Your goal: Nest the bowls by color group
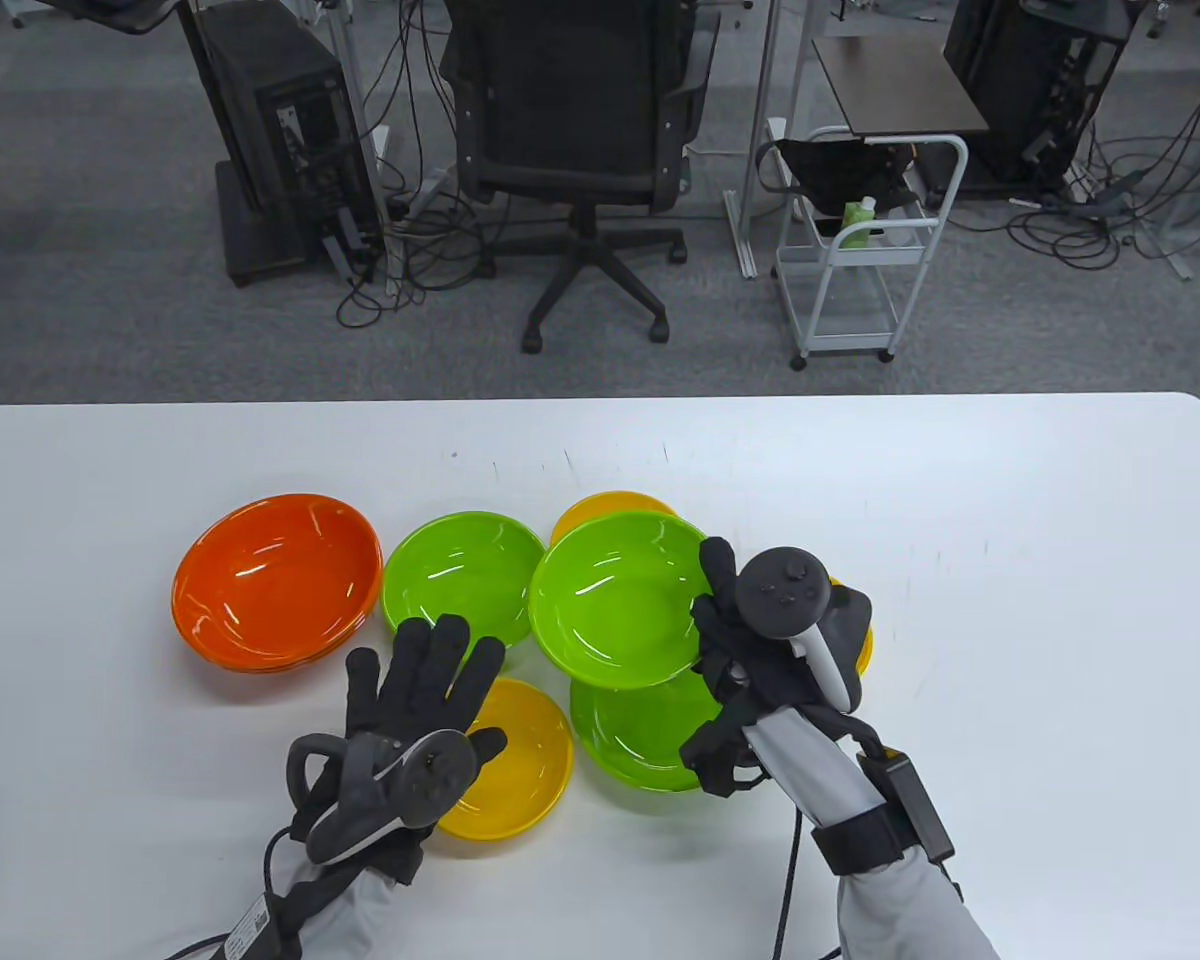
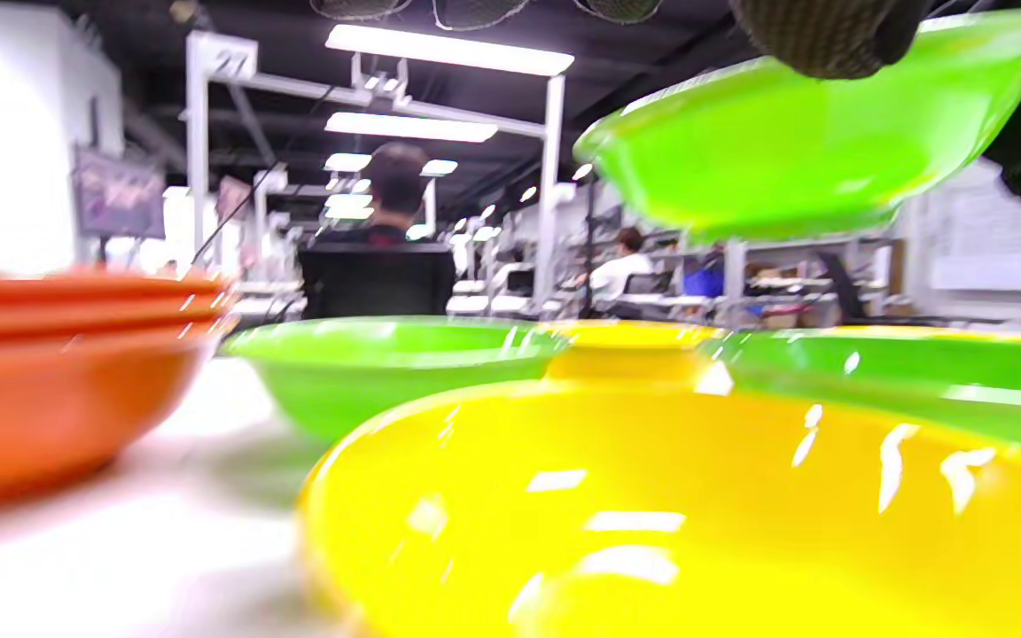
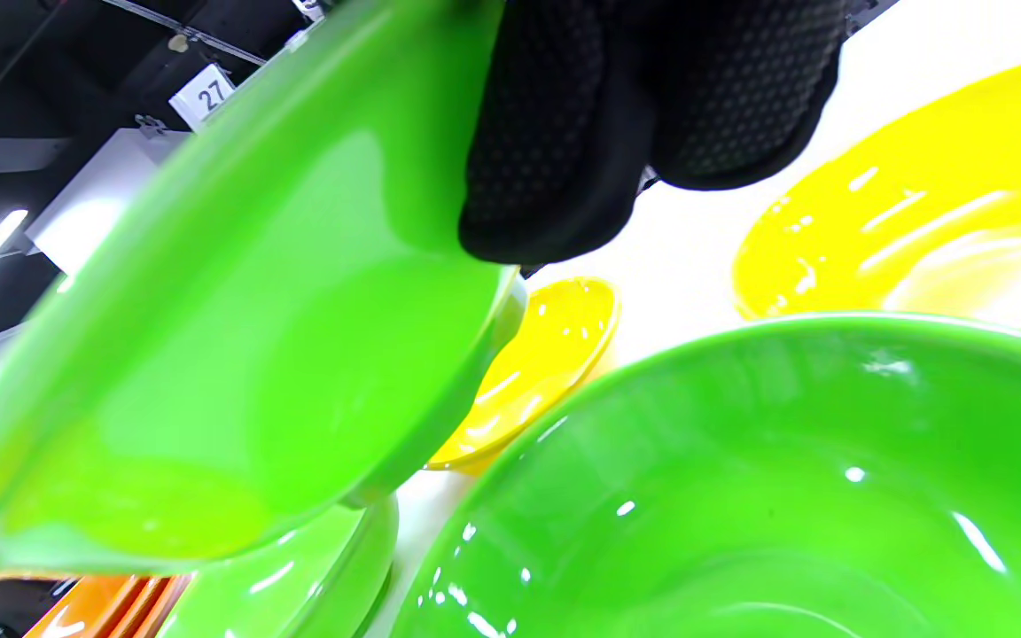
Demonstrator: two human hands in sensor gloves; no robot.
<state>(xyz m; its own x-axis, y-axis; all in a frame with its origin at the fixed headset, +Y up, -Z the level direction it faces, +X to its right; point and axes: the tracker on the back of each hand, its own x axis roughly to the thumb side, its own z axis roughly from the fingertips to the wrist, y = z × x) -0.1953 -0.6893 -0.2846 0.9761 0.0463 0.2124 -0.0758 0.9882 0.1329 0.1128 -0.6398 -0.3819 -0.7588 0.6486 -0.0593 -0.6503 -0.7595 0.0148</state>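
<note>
Right hand [image 1: 760, 640] grips a green bowl [image 1: 615, 597] by its right rim, fingers [image 3: 564, 159] curled under the outside wall; bowl is lifted off the desk [image 1: 1010, 600] and tilted, hanging over a second green bowl [image 1: 640, 735] and partly over a third green bowl [image 1: 460, 575] to its left. Left hand [image 1: 415, 715] is wide, fingers spread flat, holding nothing, hovering over the near yellow bowl [image 1: 510, 765]. Another yellow bowl [image 1: 600, 505] sits behind the lifted one; a third yellow one is mostly hidden under the right hand. Orange bowl stack [image 1: 275, 580], already nested, far left.
</note>
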